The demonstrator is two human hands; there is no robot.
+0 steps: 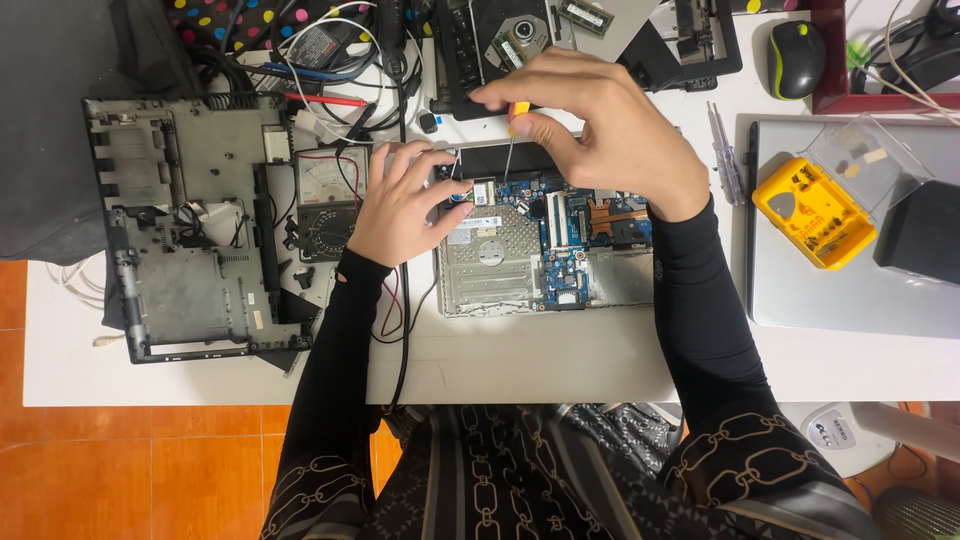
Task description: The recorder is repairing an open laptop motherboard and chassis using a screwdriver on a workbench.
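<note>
Your right hand (600, 125) pinches a thin yellow-handled screwdriver (513, 135) upright, its tip on the blue circuit board of the opened silver laptop chassis (545, 240) at the table's middle. Your left hand (400, 205) rests fingers spread on the chassis's far-left corner, beside a grey analogue multimeter (325, 200).

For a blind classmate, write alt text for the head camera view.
A right hand holds a small yellow-handled screwdriver upright over an opened laptop's circuit board, while the left hand steadies it. A removed laptop cover lies left, a yellow bit case right.
</note>
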